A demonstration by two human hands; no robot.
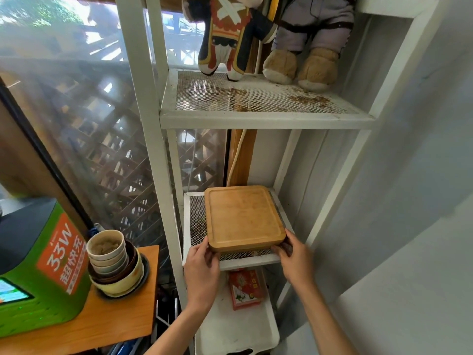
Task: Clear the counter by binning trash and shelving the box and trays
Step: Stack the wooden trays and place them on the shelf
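A square wooden tray (244, 216) lies flat on the middle mesh shelf (195, 226) of a white metal rack. My left hand (202, 257) grips the tray's near left corner. My right hand (294, 252) grips its near right corner. Something dark shows under the tray's front edge, between my hands; I cannot tell what it is. A red box (245, 288) lies on the lower white shelf (230, 331), below the tray.
Two plush toys (268, 39) stand on the upper mesh shelf (256, 98). At left, an orange counter (102, 321) holds a stack of bowls (115, 267) and a green machine (43, 267). A window with lattice lies behind; a white wall stands at right.
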